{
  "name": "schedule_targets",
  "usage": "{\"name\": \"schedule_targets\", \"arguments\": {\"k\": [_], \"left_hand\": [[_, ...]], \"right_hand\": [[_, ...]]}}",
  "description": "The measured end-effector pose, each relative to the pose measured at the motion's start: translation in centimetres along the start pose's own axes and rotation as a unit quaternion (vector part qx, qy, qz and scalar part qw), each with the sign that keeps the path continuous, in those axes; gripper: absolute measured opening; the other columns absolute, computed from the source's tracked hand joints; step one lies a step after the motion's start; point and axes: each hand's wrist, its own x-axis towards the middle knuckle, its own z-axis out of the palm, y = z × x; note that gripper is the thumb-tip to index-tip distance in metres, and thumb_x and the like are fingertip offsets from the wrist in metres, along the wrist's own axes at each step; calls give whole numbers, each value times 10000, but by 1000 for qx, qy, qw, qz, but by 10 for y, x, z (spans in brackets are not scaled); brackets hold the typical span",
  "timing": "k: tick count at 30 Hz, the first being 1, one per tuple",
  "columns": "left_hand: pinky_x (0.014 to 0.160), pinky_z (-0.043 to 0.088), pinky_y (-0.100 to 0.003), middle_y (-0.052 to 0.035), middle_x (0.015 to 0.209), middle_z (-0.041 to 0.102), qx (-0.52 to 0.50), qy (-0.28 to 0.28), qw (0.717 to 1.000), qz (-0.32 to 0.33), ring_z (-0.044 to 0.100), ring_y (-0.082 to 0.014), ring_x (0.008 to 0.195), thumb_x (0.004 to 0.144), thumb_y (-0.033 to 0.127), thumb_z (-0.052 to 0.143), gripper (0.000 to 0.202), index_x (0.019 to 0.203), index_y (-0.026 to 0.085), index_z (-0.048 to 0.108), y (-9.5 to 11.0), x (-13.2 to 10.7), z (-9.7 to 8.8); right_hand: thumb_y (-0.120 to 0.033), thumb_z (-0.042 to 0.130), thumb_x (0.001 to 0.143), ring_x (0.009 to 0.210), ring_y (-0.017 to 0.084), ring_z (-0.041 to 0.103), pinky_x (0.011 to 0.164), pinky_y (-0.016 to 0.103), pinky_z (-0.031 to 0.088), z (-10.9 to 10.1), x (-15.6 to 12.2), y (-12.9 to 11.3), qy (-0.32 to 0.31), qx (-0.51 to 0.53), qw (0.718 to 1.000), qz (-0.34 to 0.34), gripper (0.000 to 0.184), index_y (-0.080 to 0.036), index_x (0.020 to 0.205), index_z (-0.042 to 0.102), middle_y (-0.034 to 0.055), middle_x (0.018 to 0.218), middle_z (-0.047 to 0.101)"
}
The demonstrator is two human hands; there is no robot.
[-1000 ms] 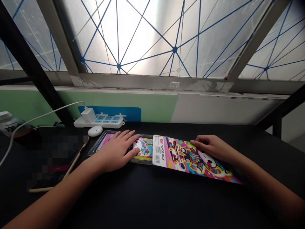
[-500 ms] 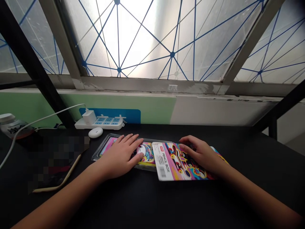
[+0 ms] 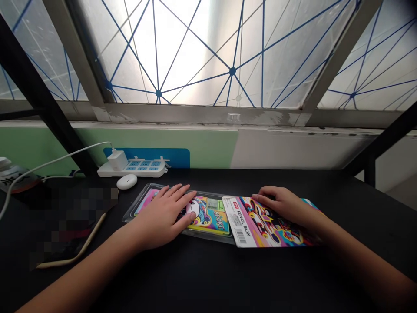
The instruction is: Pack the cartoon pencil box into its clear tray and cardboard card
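Here, both grips lie open: the left grip (image 3: 164, 213) flat on the clear plastic tray (image 3: 208, 233), the right grip (image 3: 283, 205) on the pencil-box card (image 3: 257, 230).

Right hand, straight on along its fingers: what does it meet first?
The right hand would probably meet the white PENCIL BOX label panel of the printed sleeve under it; depth is unclear.

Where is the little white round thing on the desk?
In the head view, the small white oval case lies on the black desk, just below the white power strip and up and to the left of the person's left hand.
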Motion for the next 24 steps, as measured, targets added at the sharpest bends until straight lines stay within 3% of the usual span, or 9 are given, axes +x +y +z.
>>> {"name": "schedule_targets", "arguments": {"k": [14, 24], "left_hand": [[1218, 196, -517, -23, 1627, 318, 4, -12, 1000, -10, 250, -284, 1510, 1019, 615, 282, 622, 1550, 301, 355, 2, 0, -2], [1213, 193, -531, -45, 1628, 310, -10, -13, 1000, -14, 241, -299, 1511, 1015, 622, 290, 639, 1546, 275, 370, 3, 0, -3]], "right_hand": [[-672, 484, 902, 799, 241, 644, 698, 341, 469, -21, -1, 12, 35, -11, 999, -1, 484, -239, 792, 669, 48, 856, 712], [-696, 517, 870, 765, 238, 648, 666, 333, 478, -26, -8, 3, 69, 9, 997, 21, 497, -234, 792, 684, 48, 834, 725]]}}
